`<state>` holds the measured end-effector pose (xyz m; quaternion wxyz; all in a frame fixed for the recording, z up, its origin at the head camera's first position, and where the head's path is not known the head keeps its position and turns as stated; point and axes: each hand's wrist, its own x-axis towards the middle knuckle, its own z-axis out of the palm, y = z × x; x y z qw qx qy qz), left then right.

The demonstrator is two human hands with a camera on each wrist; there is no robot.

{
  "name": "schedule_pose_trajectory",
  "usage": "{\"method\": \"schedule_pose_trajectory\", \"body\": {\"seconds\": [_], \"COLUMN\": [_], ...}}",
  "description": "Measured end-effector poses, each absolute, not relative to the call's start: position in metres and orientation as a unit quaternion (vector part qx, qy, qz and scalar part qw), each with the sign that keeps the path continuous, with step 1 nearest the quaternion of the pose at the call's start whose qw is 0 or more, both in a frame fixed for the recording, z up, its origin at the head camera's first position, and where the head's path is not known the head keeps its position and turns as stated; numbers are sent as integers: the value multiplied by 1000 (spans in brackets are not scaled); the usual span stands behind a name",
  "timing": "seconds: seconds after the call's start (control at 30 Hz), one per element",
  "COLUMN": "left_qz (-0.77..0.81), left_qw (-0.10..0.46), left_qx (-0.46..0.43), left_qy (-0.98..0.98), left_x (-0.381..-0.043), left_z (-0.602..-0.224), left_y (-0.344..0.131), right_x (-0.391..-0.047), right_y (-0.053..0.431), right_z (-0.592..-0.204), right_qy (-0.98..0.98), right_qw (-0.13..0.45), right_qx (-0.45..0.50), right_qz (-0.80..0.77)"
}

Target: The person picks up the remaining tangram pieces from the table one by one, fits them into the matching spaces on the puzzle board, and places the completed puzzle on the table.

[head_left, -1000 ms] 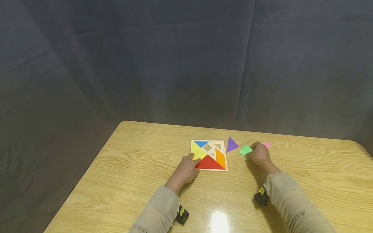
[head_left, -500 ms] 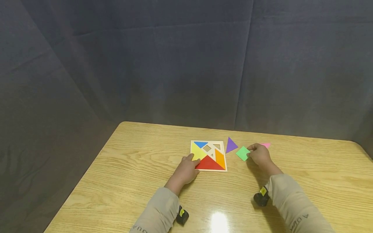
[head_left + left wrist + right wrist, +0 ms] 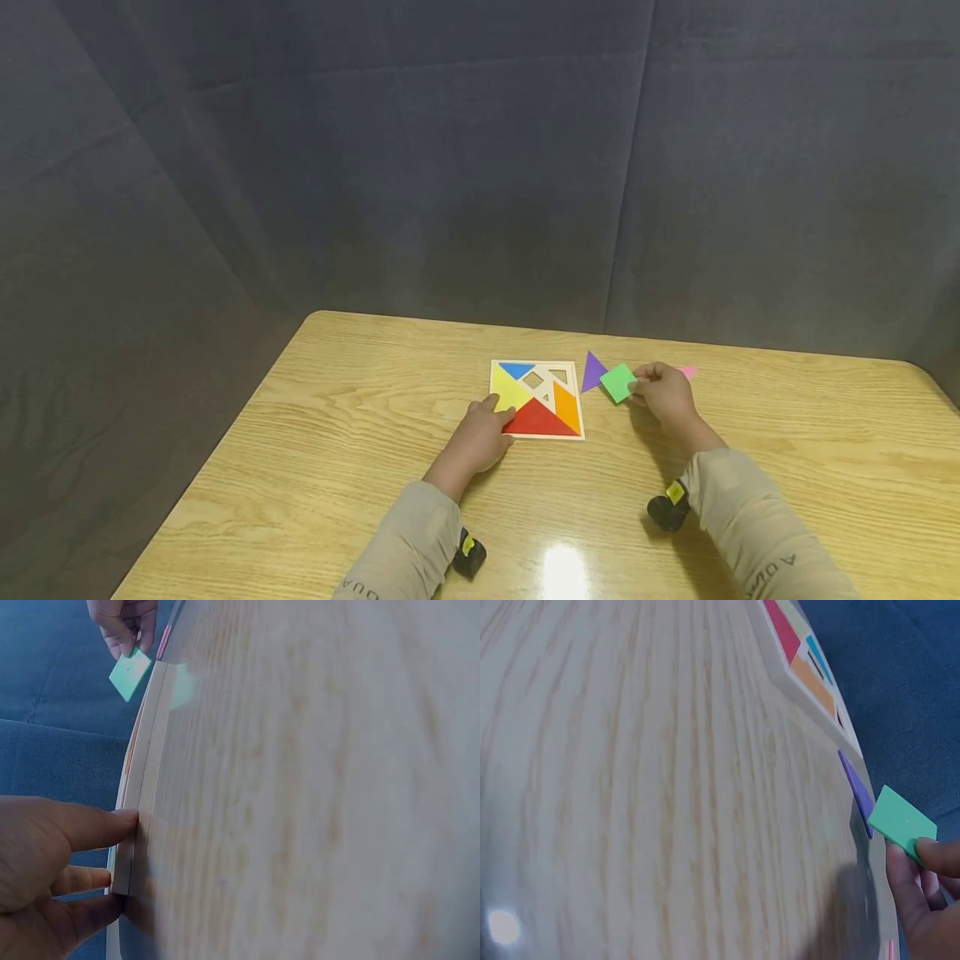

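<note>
The tangram board (image 3: 581,417) lies flat on the table, with yellow, red, orange and blue pieces set in it and two cut-outs bare. At its near-left corner my left hand (image 3: 482,433) holds it, thumb against the front edge and fingers over the yellow piece (image 3: 510,386). Thumb and fingers of my right hand (image 3: 666,396) pinch a green square tangram piece (image 3: 901,820), raised and tilted above the table. In the head view that square overlaps the purple triangle (image 3: 592,372), which lies right of the board.
A pink piece (image 3: 687,372) lies behind my right hand, mostly hidden by it. The wooden table (image 3: 337,433) ends at a rounded far edge, and a dark cloth (image 3: 450,167) hangs beyond. Light glares near the front (image 3: 564,571).
My right hand has turned and lifted the green square, bringing it slightly left until it overlaps the purple triangle in view. My left hand stays at the board's corner.
</note>
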<state>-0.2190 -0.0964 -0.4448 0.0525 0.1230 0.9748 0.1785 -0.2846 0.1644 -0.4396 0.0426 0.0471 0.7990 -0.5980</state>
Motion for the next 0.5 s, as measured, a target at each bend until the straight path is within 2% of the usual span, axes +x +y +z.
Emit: {"method": "schedule_pose_trajectory", "body": {"seconds": [0.5], "left_qz": [170], "left_qw": [51], "left_qx": [125], "left_qy": [976], "left_x": [-219], "left_z": [-445], "left_y": [-95], "right_x": [-283], "right_y": [144], "right_z": [-439], "right_qy": [763], "right_qw": [43], "right_qx": [46], "right_qz": [-643]}}
